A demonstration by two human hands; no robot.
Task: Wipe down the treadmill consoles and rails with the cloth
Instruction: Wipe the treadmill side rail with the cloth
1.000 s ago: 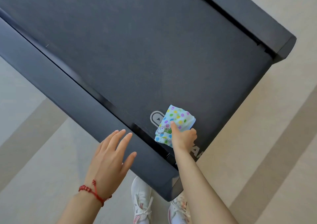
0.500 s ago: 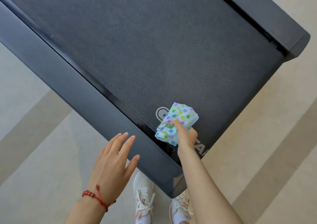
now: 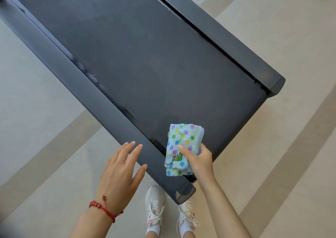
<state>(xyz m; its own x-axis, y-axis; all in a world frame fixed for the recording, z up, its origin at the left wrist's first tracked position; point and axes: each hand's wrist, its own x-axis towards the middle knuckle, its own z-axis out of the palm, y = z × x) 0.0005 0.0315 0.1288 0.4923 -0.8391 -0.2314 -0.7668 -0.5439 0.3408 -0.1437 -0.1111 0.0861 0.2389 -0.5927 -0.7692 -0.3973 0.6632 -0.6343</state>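
Note:
A dark treadmill deck (image 3: 145, 64) runs diagonally across the view, with a side rail (image 3: 101, 99) on its left and another side rail (image 3: 227, 35) on its right. My right hand (image 3: 199, 158) grips a folded polka-dot cloth (image 3: 181, 146) at the near end of the belt, thumb on top of the cloth. My left hand (image 3: 120, 172) hovers with fingers straight and spread beside the left rail's near end, holding nothing. A red cord bracelet sits on its wrist.
Pale tiled floor with beige bands (image 3: 272, 165) surrounds the treadmill. My white sneakers (image 3: 154, 208) stand just behind the deck's near corner (image 3: 183, 194). A dark object shows at the top right edge.
The cloth has turned more upright and shifted toward the belt's near end, now covering the printed logo. The view has moved so more of the deck and right rail shows.

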